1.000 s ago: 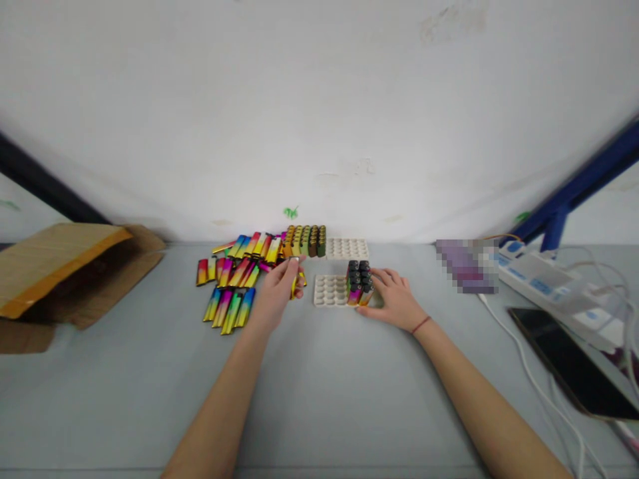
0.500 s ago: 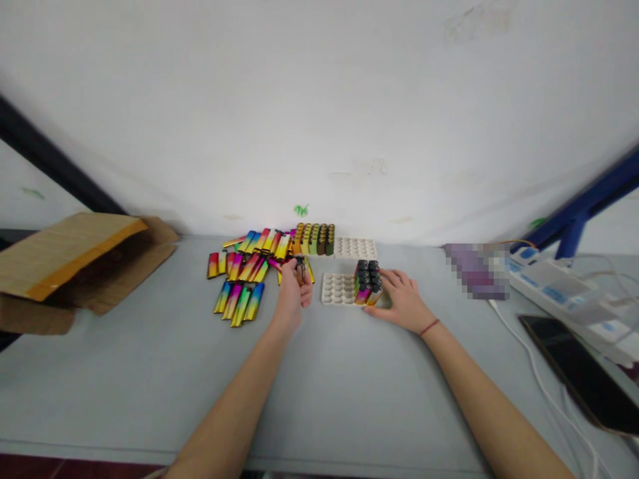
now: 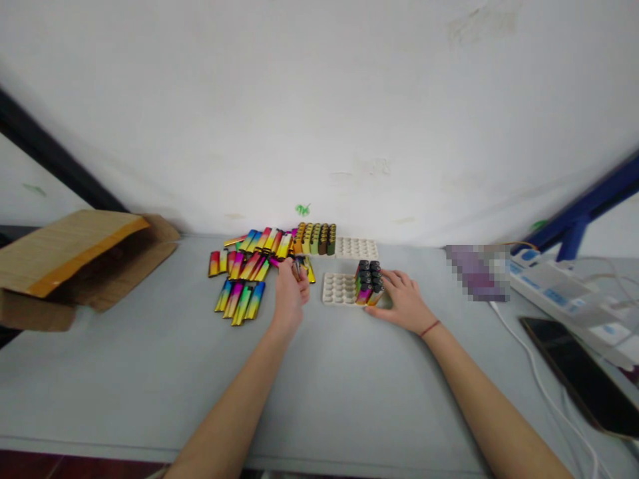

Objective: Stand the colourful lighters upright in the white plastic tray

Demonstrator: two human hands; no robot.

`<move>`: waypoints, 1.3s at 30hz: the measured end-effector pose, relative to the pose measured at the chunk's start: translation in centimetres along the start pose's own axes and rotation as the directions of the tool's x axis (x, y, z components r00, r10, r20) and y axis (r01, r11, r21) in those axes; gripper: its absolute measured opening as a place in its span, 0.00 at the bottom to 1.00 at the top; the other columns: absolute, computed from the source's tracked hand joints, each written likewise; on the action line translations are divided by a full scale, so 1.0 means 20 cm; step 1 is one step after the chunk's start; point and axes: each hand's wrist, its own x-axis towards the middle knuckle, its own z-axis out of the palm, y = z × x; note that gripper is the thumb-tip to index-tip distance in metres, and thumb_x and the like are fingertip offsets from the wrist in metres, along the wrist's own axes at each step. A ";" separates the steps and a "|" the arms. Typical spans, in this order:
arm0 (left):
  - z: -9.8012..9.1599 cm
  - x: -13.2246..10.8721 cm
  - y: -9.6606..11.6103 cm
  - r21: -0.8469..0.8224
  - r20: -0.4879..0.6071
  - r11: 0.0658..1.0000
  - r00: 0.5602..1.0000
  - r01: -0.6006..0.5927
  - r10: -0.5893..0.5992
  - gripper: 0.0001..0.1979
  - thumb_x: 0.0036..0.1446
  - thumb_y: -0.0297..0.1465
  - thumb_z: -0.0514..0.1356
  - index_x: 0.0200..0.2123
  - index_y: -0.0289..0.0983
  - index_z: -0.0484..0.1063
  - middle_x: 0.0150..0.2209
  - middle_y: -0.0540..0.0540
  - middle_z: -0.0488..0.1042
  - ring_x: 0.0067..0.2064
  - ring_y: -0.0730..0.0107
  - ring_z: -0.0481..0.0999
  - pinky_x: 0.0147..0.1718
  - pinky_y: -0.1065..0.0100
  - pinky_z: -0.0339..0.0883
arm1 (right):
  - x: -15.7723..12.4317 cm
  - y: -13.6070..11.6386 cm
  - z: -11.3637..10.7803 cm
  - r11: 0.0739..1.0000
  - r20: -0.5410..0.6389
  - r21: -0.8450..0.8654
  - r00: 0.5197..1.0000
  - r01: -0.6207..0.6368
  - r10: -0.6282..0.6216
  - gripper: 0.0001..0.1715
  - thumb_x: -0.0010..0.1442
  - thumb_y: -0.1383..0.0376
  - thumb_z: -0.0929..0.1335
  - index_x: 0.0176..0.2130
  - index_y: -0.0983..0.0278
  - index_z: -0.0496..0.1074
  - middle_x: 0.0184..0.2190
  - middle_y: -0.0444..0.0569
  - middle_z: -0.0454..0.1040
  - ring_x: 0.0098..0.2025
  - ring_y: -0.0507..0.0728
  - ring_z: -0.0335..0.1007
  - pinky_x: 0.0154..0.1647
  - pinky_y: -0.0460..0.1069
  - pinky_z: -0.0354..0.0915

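My left hand (image 3: 290,291) is closed on a lighter (image 3: 297,269), mostly hidden by the fingers, just beside a pile of shiny rainbow-coloured lighters (image 3: 252,266) lying on the table. To the right, my right hand (image 3: 402,301) curves around the right end of a white tray (image 3: 338,290) with round hollows, thumb at the front and fingers behind. Several black-topped lighters (image 3: 368,283) stand upright in that end of the tray, close against the hand. The hollows on the tray's left side hold nothing.
Behind stand several rows of gold-topped lighters (image 3: 314,238), with another white tray (image 3: 357,248) adjoining. An open cardboard box (image 3: 84,259) lies at left. On the right are a phone (image 3: 579,372), a power strip (image 3: 569,303), cables and a pixelated object (image 3: 476,273). A wall closes the back.
My left hand has shifted very slightly left, and the lighter in it has turned, showing less of its dark top. My right hand stays in place at the tray.
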 end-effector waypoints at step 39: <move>-0.03 0.05 -0.19 0.501 0.573 0.329 0.592 -0.800 0.566 0.12 0.62 0.34 0.54 0.47 0.39 0.70 0.46 0.43 0.76 0.50 0.62 0.73 0.54 0.60 0.63 | 0.00 -0.02 -0.01 1.000 0.003 0.008 1.000 -0.019 0.019 0.43 0.53 0.40 0.66 0.59 0.62 0.64 0.60 0.57 0.65 0.58 0.70 0.56 0.51 0.62 0.59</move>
